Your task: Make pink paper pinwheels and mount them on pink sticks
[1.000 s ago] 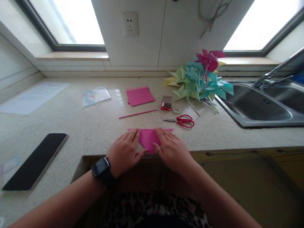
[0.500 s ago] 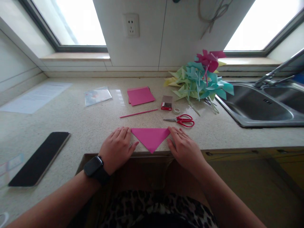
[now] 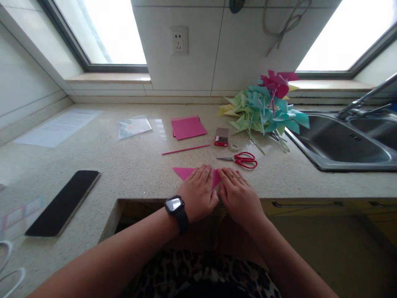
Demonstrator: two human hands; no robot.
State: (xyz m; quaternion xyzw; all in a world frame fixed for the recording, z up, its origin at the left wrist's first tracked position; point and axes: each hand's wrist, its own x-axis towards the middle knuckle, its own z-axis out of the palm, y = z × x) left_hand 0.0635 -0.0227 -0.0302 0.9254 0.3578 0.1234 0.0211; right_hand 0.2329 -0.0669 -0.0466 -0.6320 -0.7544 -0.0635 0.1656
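A pink sheet of paper, folded into a triangle, lies at the counter's front edge with its long side facing away from me. My left hand rests flat across its middle, fingers stretched out, hiding much of the paper. At the right corner, my right hand lies with its fingers extended on the paper. The two hands are close beside each other. Just beyond are red-handled scissors with their blades to the left, and a thin pink stick.
Behind lie a stack of pink paper, a small red box and a roll of tape. Several paper pinwheels are piled near the sink. To the left are a phone, a clear packet and a printed sheet.
My left hand has moved right, from the triangle's left corner onto its middle, near my right hand. The right hand stays at the right corner. The view has shifted slightly.
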